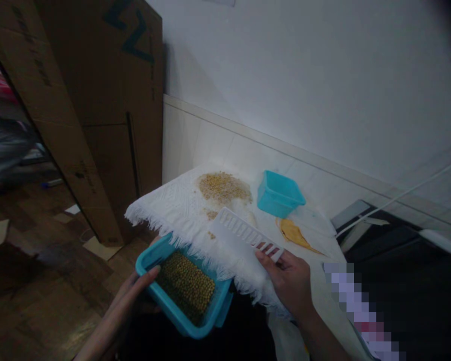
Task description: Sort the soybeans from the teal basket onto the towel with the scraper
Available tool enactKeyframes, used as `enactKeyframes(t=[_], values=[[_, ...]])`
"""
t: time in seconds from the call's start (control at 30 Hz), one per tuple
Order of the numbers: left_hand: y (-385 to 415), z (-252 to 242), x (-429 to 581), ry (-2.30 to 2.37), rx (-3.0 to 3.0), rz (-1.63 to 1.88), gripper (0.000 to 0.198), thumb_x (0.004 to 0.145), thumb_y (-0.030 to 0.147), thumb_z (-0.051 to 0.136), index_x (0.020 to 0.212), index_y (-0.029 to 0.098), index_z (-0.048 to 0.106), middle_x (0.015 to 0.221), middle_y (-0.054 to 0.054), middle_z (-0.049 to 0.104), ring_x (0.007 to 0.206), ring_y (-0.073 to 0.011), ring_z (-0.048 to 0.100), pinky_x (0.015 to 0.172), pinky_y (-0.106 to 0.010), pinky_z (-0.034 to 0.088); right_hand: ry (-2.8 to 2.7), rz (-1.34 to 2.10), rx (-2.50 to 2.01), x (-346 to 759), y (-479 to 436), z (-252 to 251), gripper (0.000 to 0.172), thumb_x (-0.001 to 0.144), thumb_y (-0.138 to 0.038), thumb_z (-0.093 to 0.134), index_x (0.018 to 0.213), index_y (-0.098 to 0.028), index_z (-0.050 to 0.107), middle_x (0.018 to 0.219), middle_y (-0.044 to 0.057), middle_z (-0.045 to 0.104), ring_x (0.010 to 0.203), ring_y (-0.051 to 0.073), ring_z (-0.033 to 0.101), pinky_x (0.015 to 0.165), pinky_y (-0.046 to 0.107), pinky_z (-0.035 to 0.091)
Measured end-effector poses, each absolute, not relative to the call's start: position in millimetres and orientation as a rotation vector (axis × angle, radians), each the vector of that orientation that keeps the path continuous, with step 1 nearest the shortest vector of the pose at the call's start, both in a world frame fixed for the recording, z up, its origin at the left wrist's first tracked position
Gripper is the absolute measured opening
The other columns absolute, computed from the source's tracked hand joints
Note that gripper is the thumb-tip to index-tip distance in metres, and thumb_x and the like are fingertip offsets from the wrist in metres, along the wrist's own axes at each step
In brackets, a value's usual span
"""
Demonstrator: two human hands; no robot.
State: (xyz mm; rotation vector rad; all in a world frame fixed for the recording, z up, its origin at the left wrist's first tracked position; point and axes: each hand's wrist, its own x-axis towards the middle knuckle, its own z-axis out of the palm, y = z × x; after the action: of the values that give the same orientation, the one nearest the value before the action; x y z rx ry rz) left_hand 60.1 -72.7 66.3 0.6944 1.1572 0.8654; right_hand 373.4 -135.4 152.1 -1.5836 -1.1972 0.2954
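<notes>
My left hand (141, 288) grips the near-left rim of a turquoise plastic container (195, 328), thumb over the edge, below the table's front edge. Tilted, it holds yellowish beans and smaller dark green grains. In my right hand (293, 281) is a white slotted plastic plate (235, 240), pinched at its right end between thumb and fingers. The plate's lower edge is on or just above the white fringed cloth (173, 200); I cannot tell which. Beyond it lies a pile of pale beans or grains (221, 188), with a few small clusters nearer the plate.
A second turquoise container (280, 193) stands at the back right of the table. Near it lies a dried yellow-brown leaf (296, 235). A tall cardboard box (113, 125) rises on the left. A white cable (402, 193) crosses above a black object at right.
</notes>
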Motion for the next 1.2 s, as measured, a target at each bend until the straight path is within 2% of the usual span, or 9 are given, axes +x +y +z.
enactKeyframes(t=[0.13,0.3,0.47,0.6,0.77,0.9,1.03,1.2], values=[[-72.7,66.9,60.4,1.152,0.694,0.875,0.097,0.080,0.063,0.092,0.167,0.032,0.061,0.147,-0.015,0.082,0.117,-0.0407,0.083,0.075,-0.043,0.072,-1.276,0.322,-1.560,370.7,-141.3,153.9,0.022,0.089,-0.044,0.084,0.088,-0.024,0.094,0.081,0.005,0.089,0.062,0.026,0.081,0.055,0.030,0.062],[-70.0,58.8,57.2,1.202,0.670,0.889,0.095,0.080,0.067,0.092,0.161,0.025,0.066,0.135,-0.018,0.085,0.110,-0.0414,0.085,0.070,-0.045,0.073,-1.259,0.212,-1.527,378.5,-126.9,155.8,0.021,0.091,-0.043,0.085,0.093,-0.024,0.094,0.089,0.006,0.091,0.076,0.029,0.086,0.069,0.034,0.069],[-67.3,48.5,55.0,1.215,0.645,0.891,0.094,0.078,0.068,0.093,0.156,0.022,0.067,0.131,-0.017,0.086,0.109,-0.0400,0.085,0.075,-0.047,0.075,-1.270,0.062,-1.586,395.6,-104.8,152.1,0.024,0.094,-0.042,0.080,0.094,-0.021,0.092,0.085,0.008,0.090,0.071,0.027,0.083,0.065,0.033,0.065],[-67.2,47.2,55.7,1.225,0.645,0.888,0.098,0.075,0.072,0.094,0.152,0.018,0.066,0.135,-0.019,0.084,0.109,-0.0409,0.083,0.073,-0.047,0.074,-1.268,0.088,-1.592,402.4,-100.6,145.2,0.025,0.093,-0.043,0.080,0.094,-0.021,0.092,0.087,0.008,0.090,0.074,0.029,0.084,0.068,0.033,0.065],[-68.7,53.2,56.2,1.197,0.642,0.862,0.091,0.081,0.067,0.092,0.155,0.022,0.065,0.142,-0.016,0.083,0.104,-0.0360,0.085,0.073,-0.041,0.072,-1.274,0.129,-1.607,403.4,-98.2,141.4,0.029,0.093,-0.048,0.081,0.092,-0.020,0.092,0.085,0.009,0.089,0.071,0.029,0.083,0.065,0.034,0.065],[-68.8,51.8,55.5,1.200,0.648,0.881,0.090,0.080,0.069,0.092,0.152,0.020,0.067,0.135,-0.017,0.086,0.109,-0.0392,0.084,0.070,-0.041,0.072,-1.260,0.179,-1.587,402.9,-96.6,140.4,0.030,0.092,-0.049,0.082,0.094,-0.021,0.092,0.088,0.010,0.090,0.075,0.031,0.085,0.067,0.036,0.067],[-68.7,48.5,54.9,1.236,0.654,0.892,0.094,0.075,0.073,0.093,0.149,0.019,0.069,0.138,-0.018,0.084,0.116,-0.0427,0.082,0.074,-0.045,0.074,-1.279,0.234,-1.563,404.2,-98.2,138.3,0.028,0.091,-0.047,0.082,0.094,-0.021,0.093,0.090,0.010,0.091,0.073,0.030,0.085,0.065,0.035,0.067],[-69.8,54.7,53.5,1.201,0.667,0.879,0.087,0.084,0.067,0.089,0.153,0.019,0.067,0.113,-0.015,0.090,0.096,-0.0374,0.086,0.070,-0.043,0.073,-1.287,0.268,-1.555,407.9,-96.2,136.8,0.028,0.090,-0.047,0.085,0.094,-0.021,0.093,0.088,0.010,0.090,0.071,0.031,0.085,0.063,0.036,0.068]])
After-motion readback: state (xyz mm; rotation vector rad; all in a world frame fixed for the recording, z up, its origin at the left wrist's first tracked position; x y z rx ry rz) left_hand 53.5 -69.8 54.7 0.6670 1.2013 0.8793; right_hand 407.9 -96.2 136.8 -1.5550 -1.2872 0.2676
